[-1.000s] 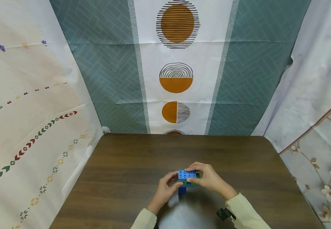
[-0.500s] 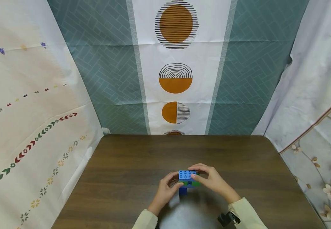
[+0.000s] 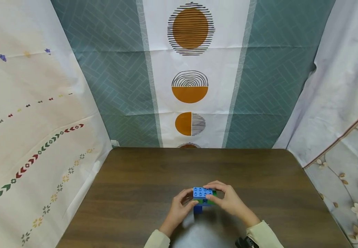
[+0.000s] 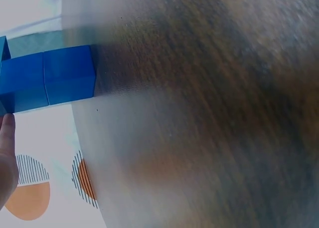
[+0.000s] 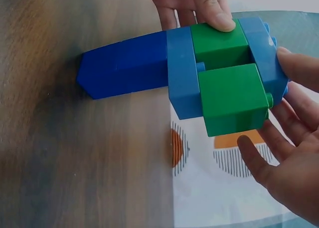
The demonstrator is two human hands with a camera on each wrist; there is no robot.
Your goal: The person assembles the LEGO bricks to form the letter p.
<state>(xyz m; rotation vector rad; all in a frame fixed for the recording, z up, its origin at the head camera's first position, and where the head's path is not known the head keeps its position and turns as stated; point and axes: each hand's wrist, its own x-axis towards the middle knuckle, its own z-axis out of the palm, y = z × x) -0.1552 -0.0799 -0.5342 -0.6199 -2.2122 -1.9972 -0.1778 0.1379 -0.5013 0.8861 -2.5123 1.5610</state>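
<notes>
A stack of toy building bricks stands on the wooden table. Its foot is a dark blue column [image 5: 124,66]. Above that come a wide blue brick [image 5: 182,73], two green bricks [image 5: 234,96] with a gap between them, and a blue studded top brick [image 3: 199,192]. My left hand [image 3: 179,208] holds the stack from the left, its thumb on a green brick. My right hand [image 3: 228,199] pinches the top brick at its right side, thumb in front and fingers behind. In the left wrist view, the column [image 4: 70,74] shows with one fingertip beside it.
The brown table [image 3: 135,179] reaches back to a teal and white cloth [image 3: 191,69]. Patterned cloths hang at the left [image 3: 42,120] and right [image 3: 337,137]. A black wrist device [image 3: 245,242] sits at my right cuff.
My right thumb and fingers have shifted slightly right along the top blue brick. My left hand keeps its hold, and the stack stays in place.
</notes>
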